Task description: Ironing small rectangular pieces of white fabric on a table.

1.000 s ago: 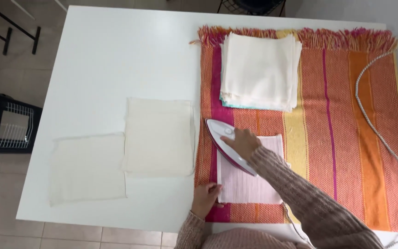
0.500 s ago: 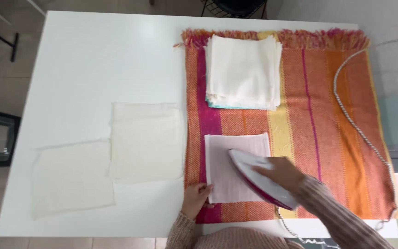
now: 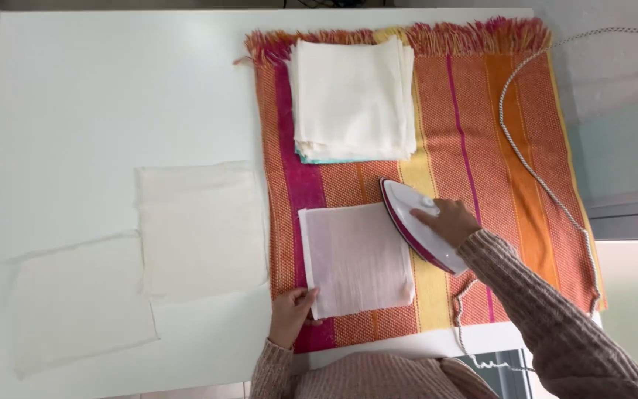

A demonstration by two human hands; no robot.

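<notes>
Nearest the camera, the left hand (image 3: 293,314) lies flat at the lower left corner of a thin white cloth square (image 3: 356,258), its fingers (image 3: 306,298) spread loosely and pressing the edge down rather than gripping it. The square lies smooth on a striped orange, pink and yellow woven mat (image 3: 481,148) that covers the right part of the white bench (image 3: 112,89).

Just to the right, the right hand (image 3: 448,222) is closed around the handle of a white and purple iron (image 3: 415,225). The iron sits at the upper right edge of the square, its tip pointing away from the person, partly on the mat. Its braided cord (image 3: 526,159) runs from the near edge of the mat up along the right side and off past the far corner.

To the left, two pale cloth pieces (image 3: 201,225) lie flat on the bare bench, slightly overlapping, the nearer one (image 3: 83,303) lower and further left.

Farther off, a neat stack of folded cream cloths (image 3: 352,96) rests on the mat near its fringed far edge.
</notes>
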